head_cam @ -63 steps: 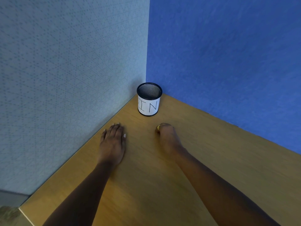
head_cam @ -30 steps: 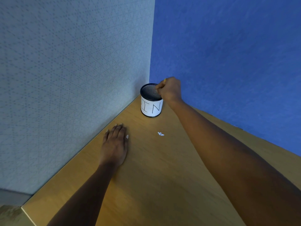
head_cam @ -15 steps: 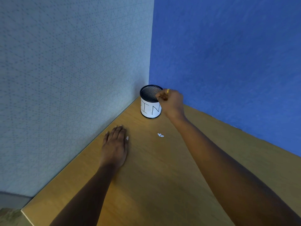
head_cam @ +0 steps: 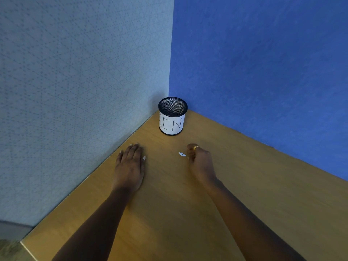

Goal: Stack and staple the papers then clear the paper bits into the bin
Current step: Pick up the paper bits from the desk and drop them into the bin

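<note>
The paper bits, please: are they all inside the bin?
No, white paper bits lie on the desk beside the right hand, short of the bin.

You had one bin (head_cam: 172, 117) on one desk (head_cam: 188, 213). Two wall panels met behind the bin: one grey panel (head_cam: 75, 91) and one blue panel (head_cam: 263, 63). One small cluster of paper bits (head_cam: 182, 154) lay in front of the bin; the separate pieces were too small to count reliably. Two hands showed in front of the bin: one left hand (head_cam: 130, 166), one right hand (head_cam: 199, 162). One ring (head_cam: 196, 147) was recorded, on the right hand.
</note>
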### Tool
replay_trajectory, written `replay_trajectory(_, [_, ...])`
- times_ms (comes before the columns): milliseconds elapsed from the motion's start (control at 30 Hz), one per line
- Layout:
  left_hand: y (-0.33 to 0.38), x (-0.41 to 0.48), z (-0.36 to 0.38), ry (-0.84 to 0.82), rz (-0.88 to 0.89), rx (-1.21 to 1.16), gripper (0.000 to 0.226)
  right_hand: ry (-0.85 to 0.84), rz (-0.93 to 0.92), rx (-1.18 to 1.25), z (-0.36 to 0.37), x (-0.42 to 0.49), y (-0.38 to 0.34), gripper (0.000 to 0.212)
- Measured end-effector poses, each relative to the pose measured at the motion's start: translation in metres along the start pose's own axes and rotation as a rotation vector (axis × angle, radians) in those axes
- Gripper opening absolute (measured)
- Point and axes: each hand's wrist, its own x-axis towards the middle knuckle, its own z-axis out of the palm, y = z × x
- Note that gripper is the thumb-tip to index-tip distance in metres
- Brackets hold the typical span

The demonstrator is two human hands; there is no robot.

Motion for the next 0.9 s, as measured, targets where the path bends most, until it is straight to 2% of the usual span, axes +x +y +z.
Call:
replay_trajectory(133, [-0.001, 0.001, 0.001, 0.002, 0.001, -0.002, 0.068, -0.014, 0.039, -0.054, 0.012, -0.005, -0.002, 0.043])
replay_trajectory(333, [0.0, 0.0, 0.0, -0.004, -0.001, -0.006, 0.058, -0.006, 0.064, 0.003, 0.021, -0.005, -0.021, 0.052])
replay_trajectory(567, [0.001, 0.0, -0.001, -0.009, -0.006, -0.012, 0.059, 0.038, 0.075, 0.112, 0.012, 0.003, -0.022, 0.048])
replay_trajectory(733, [0.001, 0.0, 0.001, -0.005, -0.006, 0.003, 0.063, -0.134, -0.086, -0.187, 0.013, 0.001, -0.018, 0.038])
replay_trajectory(900, [-0.001, 0.0, 0.002, 0.006, -0.001, 0.006, 0.075, -0.285, -0.165, -0.354, 0.009, -0.006, -0.023, 0.039])
